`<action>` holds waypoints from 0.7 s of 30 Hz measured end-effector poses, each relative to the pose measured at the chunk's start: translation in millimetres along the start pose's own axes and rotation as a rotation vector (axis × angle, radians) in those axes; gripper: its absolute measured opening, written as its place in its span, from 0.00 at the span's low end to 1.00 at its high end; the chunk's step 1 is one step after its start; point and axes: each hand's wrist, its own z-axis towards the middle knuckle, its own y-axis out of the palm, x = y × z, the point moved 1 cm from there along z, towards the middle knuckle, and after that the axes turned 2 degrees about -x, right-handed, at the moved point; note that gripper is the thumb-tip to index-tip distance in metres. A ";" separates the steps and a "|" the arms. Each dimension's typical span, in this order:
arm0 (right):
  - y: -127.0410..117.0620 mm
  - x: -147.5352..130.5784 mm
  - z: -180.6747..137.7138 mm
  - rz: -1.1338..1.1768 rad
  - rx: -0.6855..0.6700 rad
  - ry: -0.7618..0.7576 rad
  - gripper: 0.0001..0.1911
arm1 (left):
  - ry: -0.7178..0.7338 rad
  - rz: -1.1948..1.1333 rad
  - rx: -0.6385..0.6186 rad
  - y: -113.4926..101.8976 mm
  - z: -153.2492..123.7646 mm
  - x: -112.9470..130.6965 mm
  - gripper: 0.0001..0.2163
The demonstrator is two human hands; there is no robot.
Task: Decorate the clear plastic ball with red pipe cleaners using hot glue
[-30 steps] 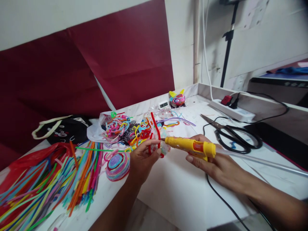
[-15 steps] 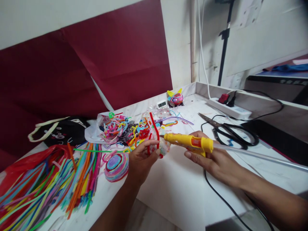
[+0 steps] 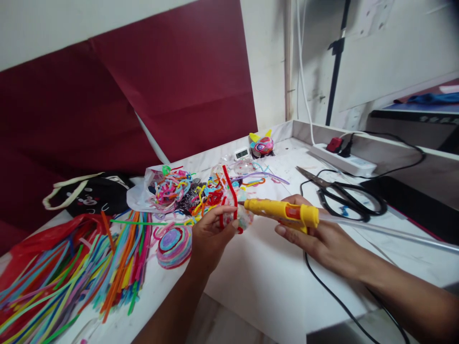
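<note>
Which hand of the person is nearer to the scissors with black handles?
Right. The right hand, gripping the yellow glue gun, is close to the scissors, on their near side; the left hand, holding a red pipe cleaner, is farther left.

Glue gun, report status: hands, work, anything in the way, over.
Right hand gripping yellow glue gun. Left hand pinching red pipe cleaner. Nozzle close to it, contact unclear. Scissors beyond right hand, seemingly out of the way.

left forearm [image 3: 172,306] slants up from the bottom edge, left hand [image 3: 211,234] with thumb and fingers in a pinch; right forearm [image 3: 398,286] angled in from lower right, right hand [image 3: 321,243] curled in a grip, thumb leftward
</note>
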 end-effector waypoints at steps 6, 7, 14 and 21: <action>2.4 4.7 -1.0 0.022 -0.008 -0.005 0.11 | 0.008 -0.032 -0.016 0.8 0.7 -0.4 0.12; 2.6 5.4 -1.2 0.023 -0.012 -0.004 0.11 | 0.008 -0.040 -0.018 0.9 0.8 -0.4 0.12; 1.6 3.5 -2.8 -0.044 -0.046 0.026 0.14 | 0.003 -0.049 -0.009 -0.2 1.1 -1.2 0.12; 2.1 -0.3 -4.7 -0.022 -0.064 0.026 0.14 | -0.003 -0.078 0.000 1.6 2.5 0.7 0.13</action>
